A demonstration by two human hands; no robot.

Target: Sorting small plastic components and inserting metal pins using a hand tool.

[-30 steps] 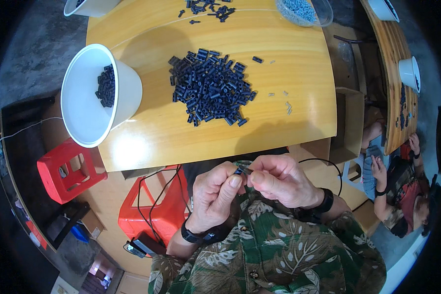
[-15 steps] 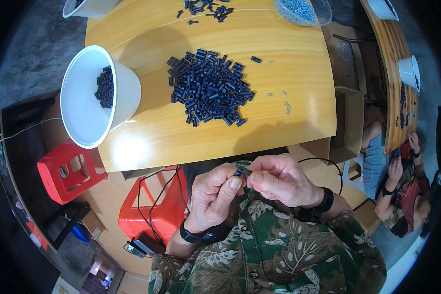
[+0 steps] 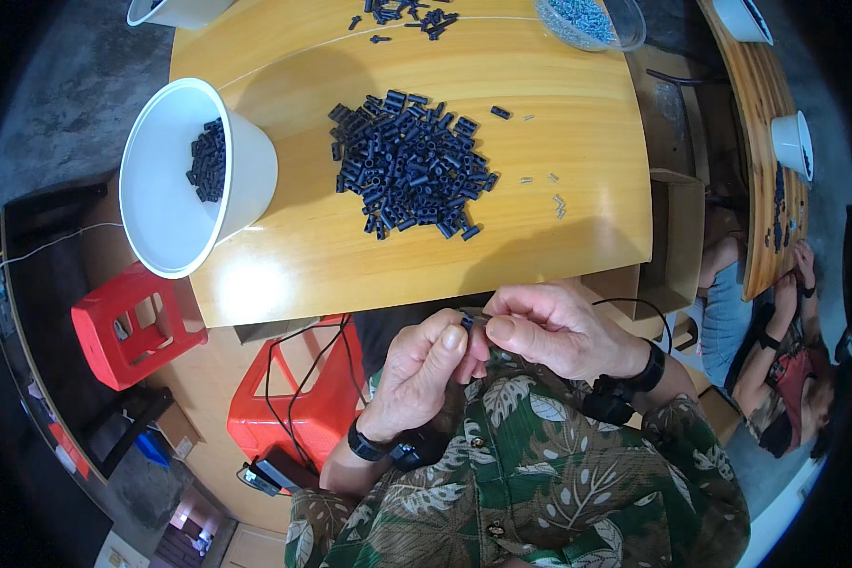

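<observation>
Just off the table's near edge, my left hand pinches a small black plastic piece between thumb and forefinger. My right hand is closed in a pinch right beside that piece. Whatever its fingertips hold, if anything, is too small to make out. Beyond both hands, a heap of short black tubular pieces lies on the wooden table. Several tiny metal pins are scattered to the right of the heap, with a lone black piece above them.
A white bucket with black pieces inside stands at the table's left. Farther back are dark loose parts and a clear bowl of bluish pieces. Red stools and black cables are below left. Another person sits at right.
My right hand has drawn slightly up and to the right, its fingertips a little farther from the black piece. My left hand keeps its pinch. The other person's arms have shifted.
</observation>
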